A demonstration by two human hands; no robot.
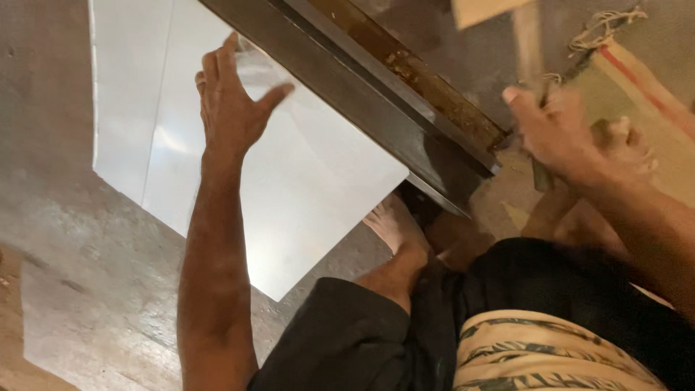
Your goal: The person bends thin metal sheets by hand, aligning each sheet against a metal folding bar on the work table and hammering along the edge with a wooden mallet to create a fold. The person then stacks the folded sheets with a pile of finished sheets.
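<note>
Bare concrete floor [87, 289] fills the scene, and a large shiny metal sheet [318, 181] is laid flat on it, with its far edge pushed under a long dark steel bar [376, 108] that crosses the view diagonally. The left hand [232, 105] is pressed on the sheet just beside the bar, with the fingers spread wide and flat, so nothing is gripped; the sheet is only held down. The right hand [572, 137] is closed around a wooden handle [530, 51], blurred, and a pale block on its top is seen, probably a mallet. A bare foot [394, 221] is set near the sheet's corner, and a striped mat [651, 94] lies at the right. The sheet seems to be held steady for working along the bar; firm pressure would be needed.
</note>
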